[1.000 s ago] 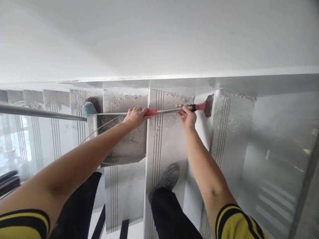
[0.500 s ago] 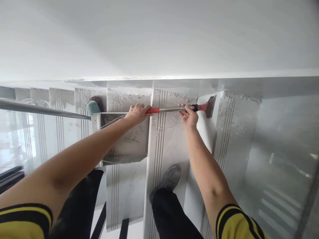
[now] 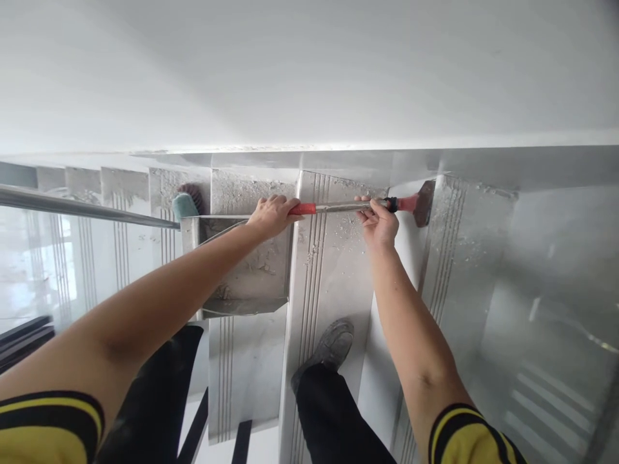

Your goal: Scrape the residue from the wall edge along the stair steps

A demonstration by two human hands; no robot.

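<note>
Left hand [image 3: 271, 216]: closed around the red grip end of the scraper [image 3: 360, 206], knuckles up.
Right hand [image 3: 380, 223]: fingers curled around the metal shaft, just behind the black collar.
Scraper: lies level across the dusty stair tread [image 3: 329, 270]; blade [image 3: 425, 203] set against the next step's riser, beside the wall [image 3: 309, 77].
Dustpan [image 3: 242, 270]: rests on the lower tread, under the left wrist.
Brush [image 3: 186, 203]: just beyond the dustpan.
Shoe [image 3: 329, 348]: planted on the tread below the shaft.

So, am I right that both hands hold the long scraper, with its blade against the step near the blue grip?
Not quite: the grip under the left hand is red, as the head view shows. Both hands, the right hand too, hold the scraper, blade against the step.
</note>
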